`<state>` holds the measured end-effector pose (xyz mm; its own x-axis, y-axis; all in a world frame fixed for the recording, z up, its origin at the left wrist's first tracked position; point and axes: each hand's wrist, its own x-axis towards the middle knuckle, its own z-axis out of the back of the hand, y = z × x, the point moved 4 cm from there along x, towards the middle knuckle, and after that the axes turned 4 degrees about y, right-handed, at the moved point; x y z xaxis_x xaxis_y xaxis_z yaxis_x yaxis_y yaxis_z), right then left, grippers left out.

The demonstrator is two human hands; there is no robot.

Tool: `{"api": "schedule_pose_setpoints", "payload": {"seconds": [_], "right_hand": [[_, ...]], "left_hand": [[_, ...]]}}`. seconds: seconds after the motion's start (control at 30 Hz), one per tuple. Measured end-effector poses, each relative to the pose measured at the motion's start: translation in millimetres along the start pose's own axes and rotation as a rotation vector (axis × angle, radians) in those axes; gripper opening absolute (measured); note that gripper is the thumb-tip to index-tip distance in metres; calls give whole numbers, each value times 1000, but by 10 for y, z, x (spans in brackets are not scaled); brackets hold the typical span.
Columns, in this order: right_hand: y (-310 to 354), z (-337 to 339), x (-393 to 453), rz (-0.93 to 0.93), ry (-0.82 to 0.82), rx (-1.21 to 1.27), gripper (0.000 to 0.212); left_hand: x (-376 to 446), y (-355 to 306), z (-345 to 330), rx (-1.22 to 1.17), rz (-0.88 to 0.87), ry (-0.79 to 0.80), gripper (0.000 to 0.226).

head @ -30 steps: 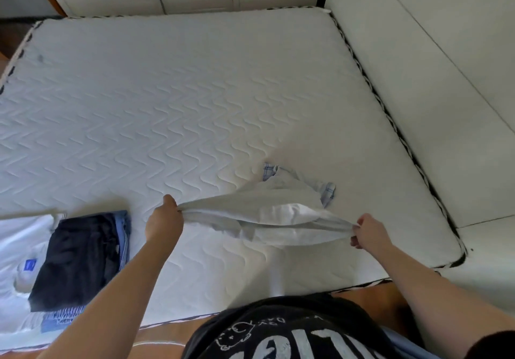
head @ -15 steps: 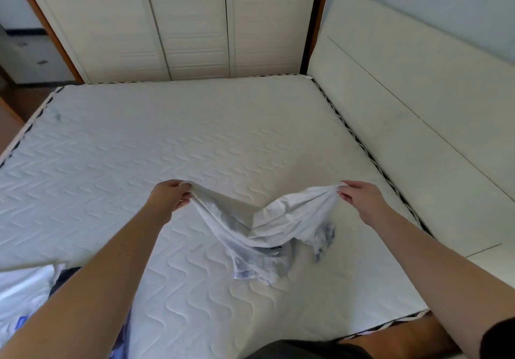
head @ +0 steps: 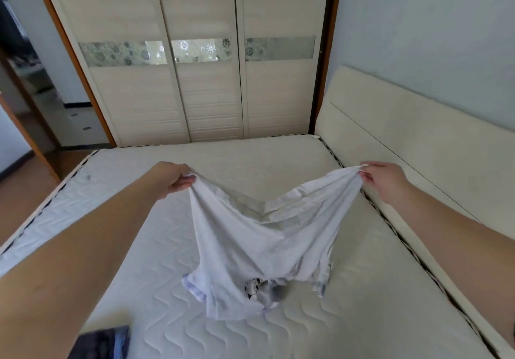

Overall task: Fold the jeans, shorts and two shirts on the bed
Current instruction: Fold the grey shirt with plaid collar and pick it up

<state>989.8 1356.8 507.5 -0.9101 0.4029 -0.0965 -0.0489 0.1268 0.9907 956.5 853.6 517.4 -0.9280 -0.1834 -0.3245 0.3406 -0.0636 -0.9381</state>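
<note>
A white shirt (head: pixel 250 247) with blue-striped sleeve cuffs hangs in the air above the bed (head: pixel 348 317), upside down, its hem stretched between my two hands. My left hand (head: pixel 175 177) pinches the hem's left corner and my right hand (head: pixel 381 177) pinches the right corner. The shirt's collar end and sleeves droop toward the mattress; I cannot tell whether they touch it. A dark folded garment with a blue edge (head: pixel 106 343) lies at the bottom left, partly hidden by my left forearm.
The quilted white mattress stretches ahead to a cream wardrobe (head: pixel 195 80) with sliding doors. A padded cream headboard (head: pixel 404 135) runs along the right side. An open doorway (head: pixel 28 93) and wooden floor lie to the left.
Both hands have lifted the white shirt from the mattress and spread apart, so it now hangs open. The view has tilted up, and the folded pile has slipped almost out of sight.
</note>
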Motion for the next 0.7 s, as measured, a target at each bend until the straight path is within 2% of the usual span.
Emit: {"api": "schedule_pose_setpoints", "payload": {"seconds": [0.1, 0.23, 0.33, 0.43, 0.53, 0.6, 0.7], "right_hand": [[236, 32, 218, 22, 18, 26, 20], [433, 97, 529, 36, -8, 21, 16], [522, 195, 775, 45, -80, -61, 19], [541, 241, 964, 54, -105, -162, 24], [488, 217, 1056, 79, -96, -246, 27], [443, 184, 1100, 81, -60, -219, 25], [404, 160, 1168, 87, 20, -143, 24]], "left_hand": [[63, -376, 49, 346, -103, -112, 13], [124, -912, 222, 1060, -227, -303, 6], [209, -1161, 372, 1276, -221, -417, 12], [345, -1280, 486, 1342, -208, -424, 14], [485, -1299, 435, 1262, -204, -359, 23], [564, -1250, 326, 1152, -139, -324, 26], [714, -1109, 236, 700, -61, -323, 33]]}}
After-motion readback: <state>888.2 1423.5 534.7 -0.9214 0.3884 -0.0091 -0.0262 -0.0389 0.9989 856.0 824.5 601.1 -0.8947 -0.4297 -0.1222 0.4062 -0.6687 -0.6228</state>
